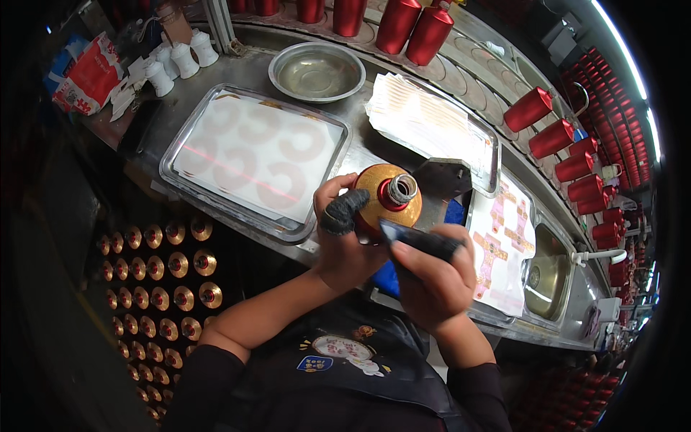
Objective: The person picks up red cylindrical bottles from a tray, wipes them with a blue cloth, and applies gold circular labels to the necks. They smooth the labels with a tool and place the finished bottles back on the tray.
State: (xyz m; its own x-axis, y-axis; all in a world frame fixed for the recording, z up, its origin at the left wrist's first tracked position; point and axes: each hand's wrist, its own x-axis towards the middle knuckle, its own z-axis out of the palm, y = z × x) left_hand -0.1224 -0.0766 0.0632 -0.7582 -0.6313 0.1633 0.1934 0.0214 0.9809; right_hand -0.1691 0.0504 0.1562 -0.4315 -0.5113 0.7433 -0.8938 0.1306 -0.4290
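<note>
Bottle (389,196), gold-shouldered with a red collar and a silver neck, stands between the two hands at the near edge of the steel bench (403,155), seen from straight above. Left hand (344,237) is closed around its side, the thumb in a dark textured cot (343,212) lying against the shoulder, most likely to give grip on the glossy surface and keep it steady. Right hand (430,277) is closed on a flat dark tool (419,241), its front edge pressed to the bottle's side as if smoothing something onto it; what lies under the edge cannot be seen.

Beyond the bottle a shallow tray (255,155) holds a pale sheet with faint curved shapes, and a second tray (432,126) holds a stack of sheets, both within easy reach. A steel bowl (317,70) sits further back. To the right lie sheets of gold and red decals (504,241) beside a small sink (548,277). Red bottles (529,109) lie on the curved rack behind, and gold-topped ones (169,263) stand in rows to the lower left.
</note>
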